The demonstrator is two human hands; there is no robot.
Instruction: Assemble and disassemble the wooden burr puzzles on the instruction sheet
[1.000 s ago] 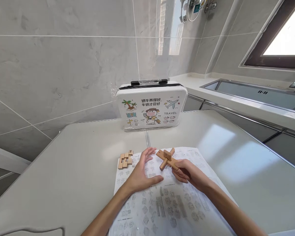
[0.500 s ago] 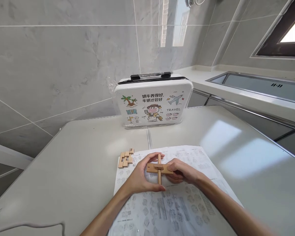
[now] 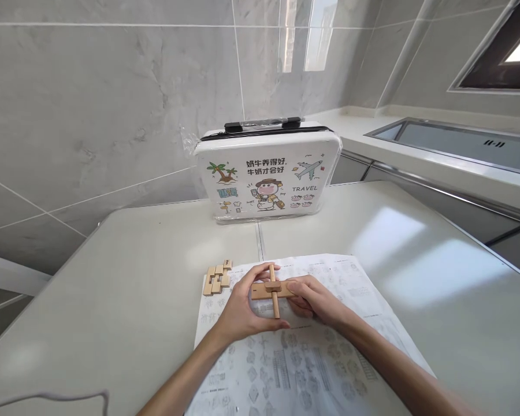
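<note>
A wooden cross-shaped puzzle piece (image 3: 269, 289) is held between both hands above a printed instruction sheet (image 3: 303, 352). My left hand (image 3: 240, 309) curls round its left end, thumb under and fingers over. My right hand (image 3: 314, 297) pinches its right end. To the left of my left hand, a small cluster of loose wooden blocks (image 3: 216, 278) lies on the white table (image 3: 112, 300) at the sheet's corner.
A white tin case (image 3: 266, 176) with cartoon prints and a black handle stands upright at the table's far edge against the grey tiled wall. A counter with a steel sink (image 3: 455, 144) runs along the right. A grey cable (image 3: 47, 398) lies at the near left.
The wooden cross was held only by my right hand, tilted; it has been turned level and my left hand, then open, has closed on its left end. The view tilted down slightly.
</note>
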